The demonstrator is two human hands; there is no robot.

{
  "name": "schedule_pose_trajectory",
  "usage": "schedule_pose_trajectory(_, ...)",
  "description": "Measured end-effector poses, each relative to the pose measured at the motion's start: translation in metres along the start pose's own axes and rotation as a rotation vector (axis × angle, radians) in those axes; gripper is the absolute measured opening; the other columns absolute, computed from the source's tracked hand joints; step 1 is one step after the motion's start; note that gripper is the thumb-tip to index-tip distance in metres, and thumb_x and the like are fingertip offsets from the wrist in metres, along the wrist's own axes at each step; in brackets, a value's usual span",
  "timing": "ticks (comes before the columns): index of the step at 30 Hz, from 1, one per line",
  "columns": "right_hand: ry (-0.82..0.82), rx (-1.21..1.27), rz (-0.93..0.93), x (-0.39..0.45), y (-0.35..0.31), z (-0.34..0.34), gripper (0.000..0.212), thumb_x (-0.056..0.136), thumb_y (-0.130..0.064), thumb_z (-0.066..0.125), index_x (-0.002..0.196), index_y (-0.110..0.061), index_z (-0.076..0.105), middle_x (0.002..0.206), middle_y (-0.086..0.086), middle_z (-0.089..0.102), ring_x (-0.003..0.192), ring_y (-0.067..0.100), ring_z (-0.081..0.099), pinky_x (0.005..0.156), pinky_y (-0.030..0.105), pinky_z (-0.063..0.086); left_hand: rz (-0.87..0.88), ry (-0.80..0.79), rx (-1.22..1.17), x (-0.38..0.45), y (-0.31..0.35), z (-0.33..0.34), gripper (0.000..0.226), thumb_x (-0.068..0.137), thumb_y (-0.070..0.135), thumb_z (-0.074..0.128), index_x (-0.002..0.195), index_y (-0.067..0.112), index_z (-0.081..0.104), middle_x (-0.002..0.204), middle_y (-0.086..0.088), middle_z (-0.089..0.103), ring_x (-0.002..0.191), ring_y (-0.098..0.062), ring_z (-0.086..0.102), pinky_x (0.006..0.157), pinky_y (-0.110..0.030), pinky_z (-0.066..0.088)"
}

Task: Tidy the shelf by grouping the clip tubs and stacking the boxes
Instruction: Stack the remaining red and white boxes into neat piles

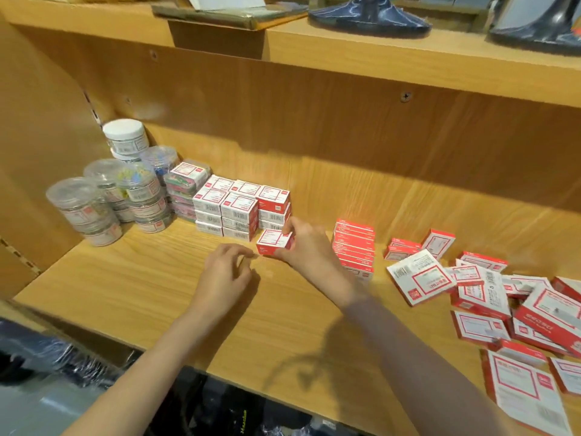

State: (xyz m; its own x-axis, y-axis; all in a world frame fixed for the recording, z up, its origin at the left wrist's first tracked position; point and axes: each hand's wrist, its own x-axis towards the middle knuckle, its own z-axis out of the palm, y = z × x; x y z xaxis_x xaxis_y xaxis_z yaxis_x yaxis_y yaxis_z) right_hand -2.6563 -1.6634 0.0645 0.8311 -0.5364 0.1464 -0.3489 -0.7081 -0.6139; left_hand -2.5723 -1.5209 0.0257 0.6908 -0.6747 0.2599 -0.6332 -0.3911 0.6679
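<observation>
Right hand (pixel 306 243) gripping small red-and-white box (pixel 274 242) at frame centre, fingers curled round it — left hand (pixel 226 272) loosely curled, holding nothing.

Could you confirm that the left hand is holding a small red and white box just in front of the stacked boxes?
Not quite: the head view shows the right hand holding the box before the stacked boxes; the left hand holds nothing.
</observation>
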Motion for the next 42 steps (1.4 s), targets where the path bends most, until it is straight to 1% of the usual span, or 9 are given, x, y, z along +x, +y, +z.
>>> schedule_pose_trajectory(5,0.053,-0.001,0.082,0.011,0.007,0.03,0.019,0.082,-0.005,0.059,0.1,-0.012,0.057,0.11,0.009,0.055,0.102,0.027,0.056,0.088,0.037,0.045,0.023,-0.077,0.099,-0.002,-0.017,-0.001,0.028,0.086,0.008,0.056,0.113,0.012,0.061,0.119,-0.001,0.055,0.112,-0.021,0.046,0.095,-0.025,0.032)
schedule_pose_trajectory(8,0.118,0.134,0.143,0.008,0.008,0.028,0.016,0.082,-0.002,0.056,0.093,-0.013,0.058,0.107,0.007,0.056,0.096,0.025,0.061,0.085,0.041,0.051,0.064,-0.089,0.118,0.001,-0.019,-0.001,0.031,0.084,0.007,0.057,0.115,0.013,0.06,0.118,-0.002,0.056,0.111,-0.022,0.047,0.095,-0.028,0.034)
schedule_pose_trajectory(17,0.353,0.197,0.093,-0.047,0.034,-0.047,0.017,0.081,0.005,0.056,0.09,-0.008,0.061,0.092,0.008,0.058,0.067,-0.01,0.056,0.063,0.003,0.044,0.234,-0.043,-0.058,0.001,0.021,0.013,0.034,0.081,0.024,0.044,0.105,0.009,0.063,0.106,-0.002,0.059,0.1,-0.015,0.051,0.086,-0.019,0.033)
schedule_pose_trajectory(20,0.459,0.053,0.155,-0.078,0.059,-0.084,0.015,0.08,0.005,0.058,0.09,-0.004,0.064,0.091,0.007,0.061,0.07,0.001,0.058,0.063,0.004,0.04,0.317,-0.075,-0.11,-0.003,0.044,0.029,0.036,0.082,0.027,0.04,0.104,0.011,0.063,0.106,0.001,0.058,0.098,-0.01,0.049,0.085,-0.022,0.036)
schedule_pose_trajectory(22,0.48,-0.075,0.223,-0.093,0.083,-0.104,0.017,0.08,-0.003,0.064,0.097,-0.003,0.063,0.098,0.011,0.062,0.089,0.023,0.059,0.075,0.02,0.039,0.379,-0.125,-0.13,-0.009,0.057,0.042,0.031,0.083,0.024,0.042,0.103,0.013,0.062,0.106,0.003,0.058,0.098,-0.009,0.05,0.086,-0.02,0.036)
schedule_pose_trajectory(28,0.206,-0.422,0.381,-0.109,0.126,-0.102,0.072,0.07,-0.04,0.075,0.13,-0.014,0.043,0.127,0.007,0.052,0.122,0.028,0.039,0.103,0.037,0.023,0.523,-0.445,-0.062,-0.028,0.078,0.079,0.048,0.083,0.048,0.039,0.118,0.02,0.057,0.115,0.005,0.054,0.107,-0.009,0.043,0.09,-0.014,0.031)
schedule_pose_trajectory(35,0.297,-0.096,0.247,-0.125,0.117,-0.117,0.045,0.078,-0.008,0.069,0.12,-0.01,0.053,0.114,0.006,0.059,0.102,0.018,0.053,0.075,0.015,0.03,0.487,-0.428,-0.07,-0.03,0.087,0.091,0.033,0.082,0.031,0.059,0.113,0.018,0.061,0.107,0.005,0.059,0.1,-0.013,0.049,0.085,-0.022,0.037)
schedule_pose_trajectory(40,-0.05,0.074,0.446,-0.161,0.117,-0.134,0.032,0.079,-0.017,0.07,0.109,-0.015,0.059,0.102,0.001,0.064,0.092,0.015,0.06,0.08,0.032,0.049,0.439,-0.403,-0.097,-0.03,0.087,0.095,0.037,0.076,0.033,0.056,0.11,0.018,0.061,0.102,0.006,0.058,0.097,-0.013,0.05,0.081,-0.017,0.035)
schedule_pose_trajectory(42,-0.1,0.013,0.442,-0.164,0.112,-0.127,0.03,0.082,-0.024,0.068,0.109,-0.019,0.058,0.099,-0.007,0.058,0.089,0.009,0.056,0.073,0.022,0.048,0.438,-0.39,-0.097,-0.03,0.088,0.099,0.042,0.073,0.04,0.049,0.107,0.019,0.062,0.099,0.008,0.058,0.095,-0.012,0.05,0.081,-0.013,0.034)
